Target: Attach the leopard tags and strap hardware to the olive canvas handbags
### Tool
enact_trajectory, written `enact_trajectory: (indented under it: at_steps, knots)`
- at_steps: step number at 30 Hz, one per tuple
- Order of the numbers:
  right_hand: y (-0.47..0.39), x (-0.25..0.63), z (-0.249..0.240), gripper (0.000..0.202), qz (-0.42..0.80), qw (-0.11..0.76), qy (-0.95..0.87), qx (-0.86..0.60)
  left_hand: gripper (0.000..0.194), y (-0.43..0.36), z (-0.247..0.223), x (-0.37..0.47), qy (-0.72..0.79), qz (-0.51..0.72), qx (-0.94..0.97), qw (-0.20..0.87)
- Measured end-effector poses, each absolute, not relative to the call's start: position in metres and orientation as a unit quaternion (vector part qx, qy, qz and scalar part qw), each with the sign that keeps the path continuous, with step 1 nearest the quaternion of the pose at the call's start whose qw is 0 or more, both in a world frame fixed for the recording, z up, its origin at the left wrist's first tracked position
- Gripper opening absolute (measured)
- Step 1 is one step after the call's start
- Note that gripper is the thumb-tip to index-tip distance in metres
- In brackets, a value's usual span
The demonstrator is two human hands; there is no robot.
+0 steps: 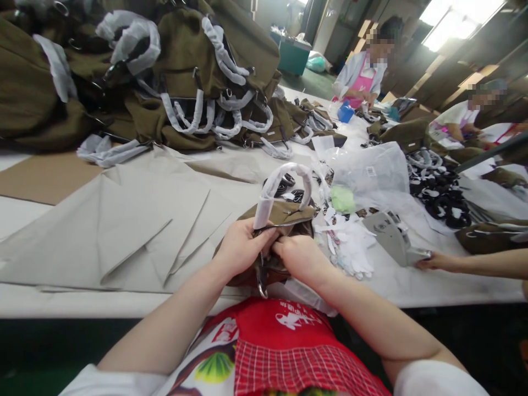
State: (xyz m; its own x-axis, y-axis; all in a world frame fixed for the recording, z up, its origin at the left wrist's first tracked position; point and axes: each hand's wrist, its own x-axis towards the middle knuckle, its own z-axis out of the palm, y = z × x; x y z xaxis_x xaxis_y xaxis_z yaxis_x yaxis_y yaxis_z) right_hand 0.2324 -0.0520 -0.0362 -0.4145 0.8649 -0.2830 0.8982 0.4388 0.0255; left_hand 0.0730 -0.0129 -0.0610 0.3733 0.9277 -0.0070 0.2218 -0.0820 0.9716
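An olive-brown handbag lies at the table's front edge before me, its zipped top open toward me. One carry handle stands up from it, wrapped in white film. My left hand is closed on the bag's zipper edge, thumb on top. Beside it my right hand reaches into the opening, its fingers curled and partly hidden by the bag. Whether those fingers pinch the lining or something small cannot be made out. A metal clasp hangs at the bag's near end.
Several olive bags with wrapped handles are piled at the back left. Grey sheets cover the left side. White paper tags and a clear plastic bag lie right. Another person's hand holds a tag gun-like grey tool.
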Motion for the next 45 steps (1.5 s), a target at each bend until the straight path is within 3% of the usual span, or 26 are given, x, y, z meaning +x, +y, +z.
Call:
enact_trajectory:
  at_steps: [3,8,12,20,27,35,41,43,45]
  knots:
    - [-0.059,0.233,-0.029,0.024,-0.050,0.127,0.813,0.566,0.032,-0.016,-0.058,0.071,0.447,0.343,0.647,0.515]
    - [-0.065,0.236,-0.028,0.025,-0.080,0.122,0.865,0.481,0.029,-0.018,-0.050,0.071,0.430,0.342,0.653,0.522]
    - [-0.069,0.237,-0.030,0.027,-0.087,0.136,0.853,0.496,0.027,-0.019,-0.051,0.076,0.433,0.323,0.663,0.518]
    - [-0.084,0.256,-0.025,0.030,-0.097,-0.029,0.870,0.482,0.025,-0.014,-0.045,0.073,0.458,0.353,0.645,0.499]
    - [-0.075,0.242,-0.035,0.022,-0.145,0.063,0.877,0.454,0.022,-0.020,-0.048,0.081,0.433,0.344,0.656,0.514]
    - [-0.088,0.243,-0.037,0.031,-0.167,0.027,0.877,0.451,0.024,-0.020,-0.050,0.075,0.467,0.353,0.648,0.488]
    - [-0.092,0.244,-0.047,0.021,-0.145,0.053,0.853,0.499,0.024,-0.027,-0.052,0.082,0.457,0.325,0.664,0.494]
    - [-0.094,0.251,-0.041,0.024,-0.166,0.003,0.854,0.493,0.025,-0.027,-0.051,0.079,0.472,0.335,0.656,0.484]
    - [-0.094,0.261,-0.035,0.028,-0.171,-0.105,0.810,0.551,0.028,-0.024,-0.049,0.075,0.487,0.353,0.637,0.482]
